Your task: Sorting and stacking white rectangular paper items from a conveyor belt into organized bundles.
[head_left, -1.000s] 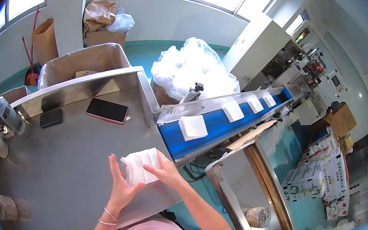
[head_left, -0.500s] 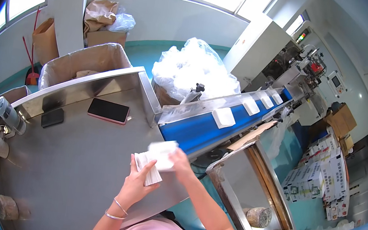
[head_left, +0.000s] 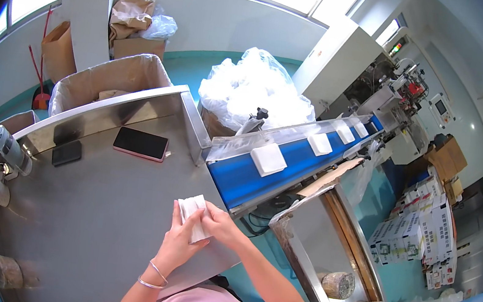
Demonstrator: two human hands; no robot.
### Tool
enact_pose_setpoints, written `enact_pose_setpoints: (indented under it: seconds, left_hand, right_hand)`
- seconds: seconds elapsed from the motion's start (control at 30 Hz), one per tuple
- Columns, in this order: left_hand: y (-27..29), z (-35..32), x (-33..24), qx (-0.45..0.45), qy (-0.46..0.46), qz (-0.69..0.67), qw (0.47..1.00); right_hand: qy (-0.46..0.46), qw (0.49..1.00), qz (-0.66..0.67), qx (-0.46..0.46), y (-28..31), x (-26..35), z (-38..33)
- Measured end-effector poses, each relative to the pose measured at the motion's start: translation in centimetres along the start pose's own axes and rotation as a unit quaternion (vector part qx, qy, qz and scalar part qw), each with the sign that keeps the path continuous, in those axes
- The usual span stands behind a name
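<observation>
A small stack of white folded paper napkins [head_left: 192, 208] stands on edge between my two hands, just above the near right corner of the metal table. My left hand [head_left: 180, 242] grips it from the left with thumb and fingers. At the opposite side, my right hand [head_left: 220, 224] is closed on the same stack; some of its fingertips are hidden. Beyond them runs a blue conveyor belt [head_left: 231, 180]. The nearest white napkin piece [head_left: 268, 159] lies on it, with several more spaced toward the machine.
On the metal table [head_left: 103, 212] lie a phone [head_left: 140, 143] and a dark flat object [head_left: 67, 153]. Cups [head_left: 12, 149] and a tape roll [head_left: 6, 272] stand at its left edge. Further off are a lined bin [head_left: 113, 77], a full clear bag [head_left: 255, 94] and a machine [head_left: 395, 89].
My right hand has drawn back toward my left, and the white piece it carried is now against the stack. The pieces on the belt have moved nearer.
</observation>
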State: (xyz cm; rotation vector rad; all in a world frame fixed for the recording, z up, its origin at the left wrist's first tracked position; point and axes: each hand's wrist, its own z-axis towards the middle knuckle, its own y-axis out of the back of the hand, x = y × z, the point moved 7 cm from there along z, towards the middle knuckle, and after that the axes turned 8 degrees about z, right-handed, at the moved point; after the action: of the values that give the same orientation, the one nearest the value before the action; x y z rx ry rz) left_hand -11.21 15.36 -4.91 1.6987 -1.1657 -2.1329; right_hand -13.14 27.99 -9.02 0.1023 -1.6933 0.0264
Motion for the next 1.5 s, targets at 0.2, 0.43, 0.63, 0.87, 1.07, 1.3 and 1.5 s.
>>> enact_pose_setpoints:
  seconds: [0.2,0.43,0.63,0.87,1.07,1.3,1.5]
  left_hand:
    - [1.4,-0.7,-0.2,-0.039,0.001,-0.009,0.999]
    - [1.2,-1.0,0.9,-0.045,0.035,-0.184,0.981]
    - [0.2,-1.0,2.6,-0.089,-0.038,-0.226,0.969]
    - [0.7,-1.0,8.4,-0.173,0.072,-0.295,0.937]
    - [2.0,-0.6,9.2,-0.229,0.047,-0.229,0.945]
    - [1.7,-0.5,9.8,-0.139,0.077,-0.243,0.957]
    - [1.8,0.7,9.2,-0.065,0.042,-0.277,0.958]
  right_hand:
    - [-0.084,0.883,0.43,-0.171,5.6,-4.0,0.6]
    - [0.135,0.983,-0.074,0.101,-2.7,-1.3,-5.3]
    - [0.115,0.979,0.043,-0.161,-1.2,-4.6,-3.3]
    - [0.104,0.979,0.103,-0.145,-1.4,-3.3,-3.0]
    - [0.104,0.981,0.103,-0.128,-1.8,-2.9,-2.6]
    - [0.094,0.981,0.144,-0.087,-2.6,-2.1,-2.8]
    - [0.115,0.985,0.113,-0.053,-2.8,-1.2,-2.6]
